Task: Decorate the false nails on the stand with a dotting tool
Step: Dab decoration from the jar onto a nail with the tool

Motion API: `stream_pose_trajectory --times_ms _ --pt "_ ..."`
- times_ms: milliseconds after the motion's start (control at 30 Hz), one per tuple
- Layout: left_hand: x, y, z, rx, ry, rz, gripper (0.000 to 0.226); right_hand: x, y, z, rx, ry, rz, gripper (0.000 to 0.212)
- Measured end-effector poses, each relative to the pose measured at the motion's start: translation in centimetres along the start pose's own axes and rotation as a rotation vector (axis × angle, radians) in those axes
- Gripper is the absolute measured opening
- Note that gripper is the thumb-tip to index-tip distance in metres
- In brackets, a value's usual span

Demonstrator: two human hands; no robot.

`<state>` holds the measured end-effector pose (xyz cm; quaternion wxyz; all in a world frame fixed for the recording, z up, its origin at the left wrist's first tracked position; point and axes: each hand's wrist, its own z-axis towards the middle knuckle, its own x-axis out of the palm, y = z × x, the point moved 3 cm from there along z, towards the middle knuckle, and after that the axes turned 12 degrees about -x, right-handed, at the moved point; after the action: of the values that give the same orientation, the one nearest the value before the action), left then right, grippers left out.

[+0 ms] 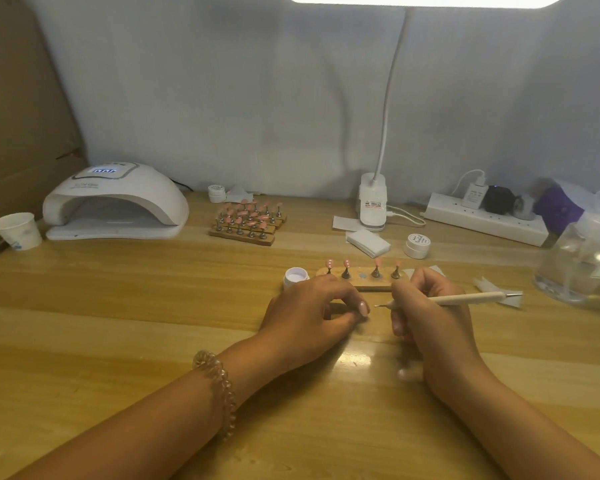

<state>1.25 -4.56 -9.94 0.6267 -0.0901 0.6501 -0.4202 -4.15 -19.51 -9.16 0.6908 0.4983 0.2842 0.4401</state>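
Note:
A small wooden stand [368, 285] lies at the table's middle, carrying pink false nails [346, 265] on metal pegs; its middle slot is bare. My left hand [312, 306] sits just in front of the stand, fingers curled and pinching a small pink false nail [363, 308] at the fingertips; its peg is hidden. My right hand [426, 310] grips a white dotting tool [465, 299] like a pen. The tool's fine metal tip points left, a short gap from the held nail. An open jar of white gel [297, 274] stands at the stand's left end.
A UV nail lamp [116, 206] and paper cup [16, 230] stand at the back left. Further stands of pink nails [246, 220] sit behind. A lamp base [373, 202], wipes [368, 242], a closed jar [418, 245], a power strip [485, 220] and a clear container [582, 258] fill the right.

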Motion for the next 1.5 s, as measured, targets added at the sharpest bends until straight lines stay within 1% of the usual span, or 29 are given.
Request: stream_pose_trajectory --times_ms 133,333,400,600,733,1033,1300,1433,1500 --pt "0.08 0.10 0.06 0.005 0.000 -0.004 0.010 -0.23 0.09 0.06 0.024 -0.004 0.065 0.033" --pt "0.19 0.21 0.15 0.004 -0.028 -0.001 0.006 0.30 -0.37 0.08 0.003 0.091 -0.097 0.023" --pt "0.15 0.25 0.17 0.003 -0.025 -0.012 0.006 0.31 -0.48 0.12 0.006 0.090 -0.118 0.023" --pt "0.09 0.12 0.16 0.008 -0.022 0.000 0.015 0.33 -0.50 0.11 -0.003 0.101 -0.139 0.022" --pt "0.05 0.10 0.16 0.007 -0.018 0.011 0.011 0.38 -0.54 0.15 -0.002 0.111 -0.146 0.021" --pt "0.05 0.08 0.17 0.011 -0.017 0.023 0.019 0.40 -0.62 0.13 -0.005 0.112 -0.156 0.021" --pt "0.05 0.02 0.14 0.015 -0.022 0.017 0.018 0.31 -0.73 0.12 -0.010 0.119 -0.162 0.019" --pt "0.06 0.04 0.06 0.019 -0.022 -0.004 0.010 0.31 -0.79 0.16 -0.015 0.113 -0.174 0.018" --pt "0.06 0.00 0.02 0.021 -0.018 -0.001 0.011 0.31 -0.81 0.15 -0.009 0.112 -0.171 0.018"
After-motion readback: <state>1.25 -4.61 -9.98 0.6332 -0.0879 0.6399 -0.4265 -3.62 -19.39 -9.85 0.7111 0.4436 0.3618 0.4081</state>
